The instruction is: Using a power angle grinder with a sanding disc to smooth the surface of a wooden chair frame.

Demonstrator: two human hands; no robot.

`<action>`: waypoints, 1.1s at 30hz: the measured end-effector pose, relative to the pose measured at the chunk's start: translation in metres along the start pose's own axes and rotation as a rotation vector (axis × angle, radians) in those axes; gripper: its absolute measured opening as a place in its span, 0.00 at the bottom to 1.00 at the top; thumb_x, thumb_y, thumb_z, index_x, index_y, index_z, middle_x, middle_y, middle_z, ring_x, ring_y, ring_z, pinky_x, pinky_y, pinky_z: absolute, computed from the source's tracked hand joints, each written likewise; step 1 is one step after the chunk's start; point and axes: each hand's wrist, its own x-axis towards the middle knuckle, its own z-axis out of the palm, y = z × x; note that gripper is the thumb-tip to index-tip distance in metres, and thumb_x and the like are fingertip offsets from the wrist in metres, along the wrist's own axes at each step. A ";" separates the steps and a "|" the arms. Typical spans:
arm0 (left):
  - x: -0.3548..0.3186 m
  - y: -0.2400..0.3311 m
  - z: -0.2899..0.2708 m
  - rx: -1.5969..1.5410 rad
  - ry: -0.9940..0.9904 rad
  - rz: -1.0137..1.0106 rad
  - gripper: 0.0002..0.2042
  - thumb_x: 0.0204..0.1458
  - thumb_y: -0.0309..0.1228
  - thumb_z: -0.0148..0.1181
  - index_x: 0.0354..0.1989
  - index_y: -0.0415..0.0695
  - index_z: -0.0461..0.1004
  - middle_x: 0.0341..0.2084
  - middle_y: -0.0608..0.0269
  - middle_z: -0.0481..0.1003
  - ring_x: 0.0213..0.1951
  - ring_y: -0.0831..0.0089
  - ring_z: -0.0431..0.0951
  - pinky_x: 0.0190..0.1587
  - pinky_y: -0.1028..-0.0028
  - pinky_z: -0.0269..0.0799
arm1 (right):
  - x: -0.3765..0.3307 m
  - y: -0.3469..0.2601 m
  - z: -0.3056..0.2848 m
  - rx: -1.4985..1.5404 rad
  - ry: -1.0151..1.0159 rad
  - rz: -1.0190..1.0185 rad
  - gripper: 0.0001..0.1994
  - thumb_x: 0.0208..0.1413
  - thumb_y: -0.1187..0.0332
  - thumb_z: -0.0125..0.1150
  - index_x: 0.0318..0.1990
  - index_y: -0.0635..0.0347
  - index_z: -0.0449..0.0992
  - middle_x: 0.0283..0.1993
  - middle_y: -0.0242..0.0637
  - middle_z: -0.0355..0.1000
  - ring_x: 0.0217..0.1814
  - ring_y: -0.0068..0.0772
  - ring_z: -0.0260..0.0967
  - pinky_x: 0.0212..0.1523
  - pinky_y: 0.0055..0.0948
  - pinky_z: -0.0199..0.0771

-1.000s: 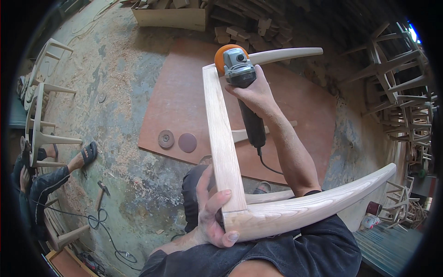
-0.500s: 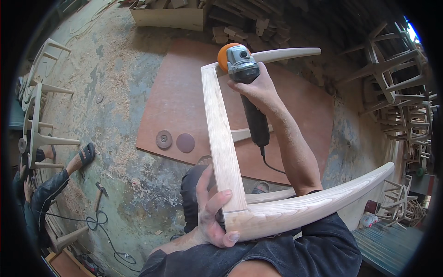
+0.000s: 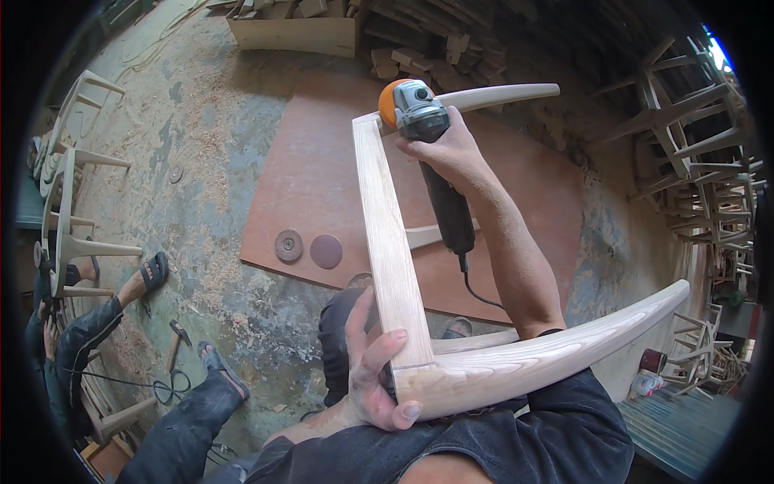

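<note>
Sawdusty floor below; rt hand point(image 3: 447, 149) grips grinder point(image 3: 423, 129) atop frame point(image 3: 387, 242).

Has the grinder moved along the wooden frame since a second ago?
Cannot tell: the grinder sits at the same far corner of the wooden frame; the slight shift matches the camera's.

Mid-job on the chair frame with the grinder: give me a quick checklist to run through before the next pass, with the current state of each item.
1. Left hand has a grip on the wooden frame at its near joint: ok.
2. Right hand wraps the angle grinder body, head at the far corner joint: ok.
3. Power cord hangs below the grinder, away from the disc: ok.
4. Left fingers far from the grinder head: ok.
5. Seated person's sandalled foot at left, well off the frame: ok.
6. Disc spinning or touching the wood: cannot tell.
</note>
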 end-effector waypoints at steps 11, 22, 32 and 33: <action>0.000 0.001 0.001 0.019 0.002 0.012 0.36 0.56 0.55 0.62 0.68 0.49 0.60 0.72 0.29 0.39 0.70 0.36 0.57 0.67 0.46 0.63 | -0.009 0.011 -0.039 -0.048 0.153 0.084 0.41 0.43 0.53 0.80 0.59 0.65 0.63 0.44 0.45 0.74 0.42 0.32 0.77 0.43 0.33 0.81; -0.001 0.000 0.002 0.009 0.017 0.030 0.35 0.56 0.53 0.62 0.68 0.50 0.61 0.72 0.29 0.39 0.71 0.34 0.56 0.67 0.44 0.63 | -0.007 -0.008 -0.010 -0.018 -0.033 -0.019 0.41 0.44 0.54 0.79 0.62 0.61 0.64 0.47 0.42 0.73 0.46 0.31 0.74 0.49 0.34 0.78; -0.002 0.000 -0.002 0.012 -0.019 0.022 0.36 0.55 0.54 0.62 0.68 0.49 0.61 0.72 0.29 0.39 0.71 0.34 0.54 0.69 0.43 0.59 | 0.016 0.008 -0.008 -0.003 -0.020 -0.081 0.42 0.43 0.54 0.80 0.62 0.65 0.65 0.46 0.40 0.74 0.44 0.29 0.74 0.47 0.31 0.78; -0.002 -0.001 -0.003 0.004 -0.017 0.029 0.36 0.55 0.54 0.62 0.68 0.49 0.61 0.72 0.29 0.39 0.72 0.34 0.53 0.69 0.43 0.58 | 0.017 0.005 -0.011 -0.005 -0.009 -0.090 0.41 0.43 0.54 0.81 0.61 0.65 0.66 0.44 0.39 0.74 0.43 0.27 0.73 0.45 0.30 0.78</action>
